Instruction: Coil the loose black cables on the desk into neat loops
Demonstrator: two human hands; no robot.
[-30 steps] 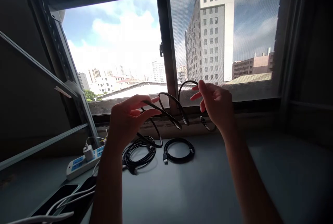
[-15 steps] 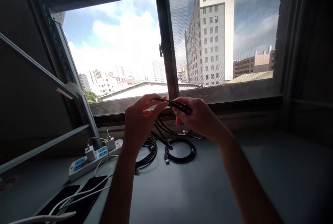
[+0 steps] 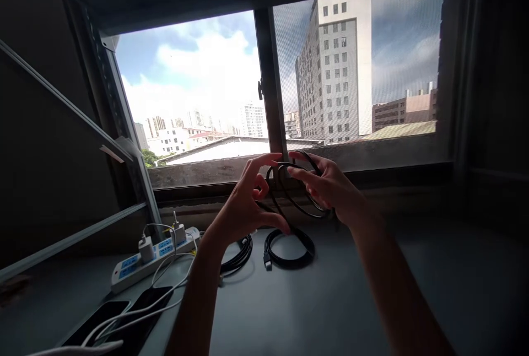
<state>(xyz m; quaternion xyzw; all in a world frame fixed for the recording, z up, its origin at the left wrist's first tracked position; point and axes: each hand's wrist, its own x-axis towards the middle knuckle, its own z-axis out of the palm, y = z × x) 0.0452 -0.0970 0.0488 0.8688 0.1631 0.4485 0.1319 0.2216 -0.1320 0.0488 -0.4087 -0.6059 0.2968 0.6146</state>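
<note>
A loosely looped black cable [image 3: 306,214] hangs in the air in front of the window. Its upper part is pinched between the fingers and thumb of my right hand [image 3: 334,186]. Beside the loops, my left hand [image 3: 247,201] has its thumb and index finger spread wide apart, nothing clearly gripped between them. Below the hands, a coiled black USB cable [image 3: 289,263] lies flat on the grey table, plug toward me. Another black cable coil [image 3: 243,259] rests to its left, partly hidden behind my left wrist.
On the left, a white power strip [image 3: 136,273] holds two white chargers with white cables. Two dark phones [image 3: 101,320] lie in front of it under those cables. A window frame [image 3: 270,86] stands behind the table [image 3: 297,312], and a metal rack post [image 3: 132,124] rises at the left.
My left hand has let the cable go and spread its fingers. The cable bundle has opened into wider loops, held by my right hand, which has moved slightly right and down.
</note>
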